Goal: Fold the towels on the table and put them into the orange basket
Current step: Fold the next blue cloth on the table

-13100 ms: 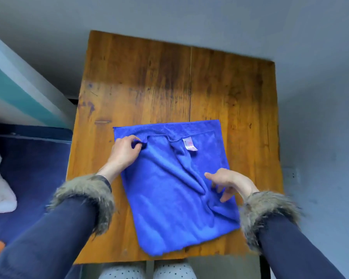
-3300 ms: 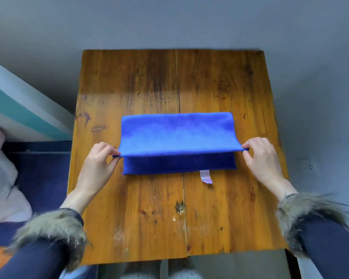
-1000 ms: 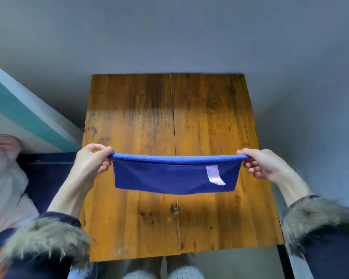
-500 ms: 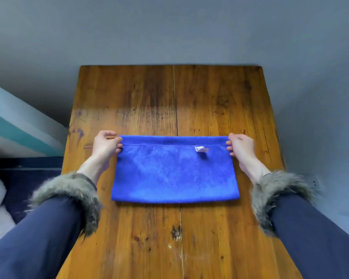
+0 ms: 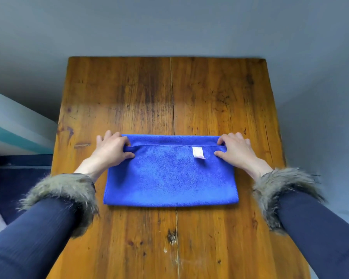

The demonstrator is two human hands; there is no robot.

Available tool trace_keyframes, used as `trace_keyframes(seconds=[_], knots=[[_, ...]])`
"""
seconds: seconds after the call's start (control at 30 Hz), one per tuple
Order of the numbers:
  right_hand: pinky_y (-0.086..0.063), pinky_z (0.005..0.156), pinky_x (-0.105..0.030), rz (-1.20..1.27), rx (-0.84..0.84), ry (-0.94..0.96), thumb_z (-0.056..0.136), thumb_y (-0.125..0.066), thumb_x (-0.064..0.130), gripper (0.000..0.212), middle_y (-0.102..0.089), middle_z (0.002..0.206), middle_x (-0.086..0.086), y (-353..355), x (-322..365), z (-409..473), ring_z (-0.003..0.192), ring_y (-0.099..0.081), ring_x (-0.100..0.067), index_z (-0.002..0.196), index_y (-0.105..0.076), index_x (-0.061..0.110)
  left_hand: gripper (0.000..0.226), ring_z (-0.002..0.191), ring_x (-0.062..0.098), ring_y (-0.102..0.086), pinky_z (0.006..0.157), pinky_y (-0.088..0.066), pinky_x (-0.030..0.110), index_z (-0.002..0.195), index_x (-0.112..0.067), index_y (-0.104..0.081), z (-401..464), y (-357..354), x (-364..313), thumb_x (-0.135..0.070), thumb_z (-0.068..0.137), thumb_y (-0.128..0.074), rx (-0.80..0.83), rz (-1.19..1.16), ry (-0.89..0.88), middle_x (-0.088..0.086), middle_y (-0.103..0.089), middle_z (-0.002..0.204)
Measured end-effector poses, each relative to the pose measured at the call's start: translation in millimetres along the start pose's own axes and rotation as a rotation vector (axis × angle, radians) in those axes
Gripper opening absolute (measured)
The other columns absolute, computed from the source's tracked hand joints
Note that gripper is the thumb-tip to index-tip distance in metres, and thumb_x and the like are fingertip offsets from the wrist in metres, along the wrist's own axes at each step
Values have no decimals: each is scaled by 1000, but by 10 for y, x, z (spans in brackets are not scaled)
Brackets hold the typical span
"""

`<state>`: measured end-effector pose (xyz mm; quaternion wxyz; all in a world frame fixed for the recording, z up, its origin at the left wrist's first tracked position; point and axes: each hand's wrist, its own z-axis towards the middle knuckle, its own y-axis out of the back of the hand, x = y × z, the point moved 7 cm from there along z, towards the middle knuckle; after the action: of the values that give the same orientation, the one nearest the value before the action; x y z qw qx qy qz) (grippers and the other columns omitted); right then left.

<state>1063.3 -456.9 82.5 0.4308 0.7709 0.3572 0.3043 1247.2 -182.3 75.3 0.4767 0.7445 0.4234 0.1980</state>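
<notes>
Both hands, left hand (image 5: 111, 151) and right hand (image 5: 235, 151), pinch the folded blue microfibre towel's (image 5: 169, 178) far corners on the wooden worktop (image 5: 210, 97); uneven release risks skewing the layers.

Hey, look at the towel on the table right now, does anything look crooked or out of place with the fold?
Slightly. The blue towel lies flat on the table, but its top layer stops short of the far edge, leaving a strip uncovered. The white tag lies exposed on top. Both hands pinch the far corners.
</notes>
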Motion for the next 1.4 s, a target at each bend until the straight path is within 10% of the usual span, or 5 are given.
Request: trace_keyframes(seconds=[0.27,0.53,0.67,0.97,1.4], knots=[[-40,66,-23,651,66,-80,86,-64,17,8,-61,87,-1,85,-119,-186,81,-55,-15,79,-60,16,22,56,9,-36,52,-30,23,71,-11,-56,-236,192,174,-24,78,-73,157,-675,-16,-3,-46,63],[-45,59,-6,1014,60,-98,86,-62,8,4,-63,83,-1,227,-194,-245,75,-58,-7,90,-61,6,7,64,2,-48,58,-35,15,79,-12,-62,-333,364,267,-15,81,-68,121,-997,-5,-2,-58,72],[-47,64,-15,1050,-112,-187,88,-61,8,4,-64,87,-5,172,-248,-33,76,-59,-10,90,-63,10,14,60,0,-49,56,-37,8,76,-22,-60,-63,420,287,-13,81,-70,-110,-863,5,-2,-59,73],[-33,98,-43,304,-548,-161,93,-46,29,42,-50,130,-12,95,143,-268,120,-44,-30,131,-48,10,48,126,38,-37,97,-33,53,136,-13,-42,-296,171,-66,-26,91,-49,-524,-209,-22,18,-41,138],[-1,117,-34,42,-318,95,93,-24,45,60,-15,156,-3,-556,124,-192,144,-11,-17,148,-18,20,57,142,30,-20,111,-12,53,145,-23,-29,-229,-477,118,-44,91,-26,-295,44,-108,8,-22,154]])
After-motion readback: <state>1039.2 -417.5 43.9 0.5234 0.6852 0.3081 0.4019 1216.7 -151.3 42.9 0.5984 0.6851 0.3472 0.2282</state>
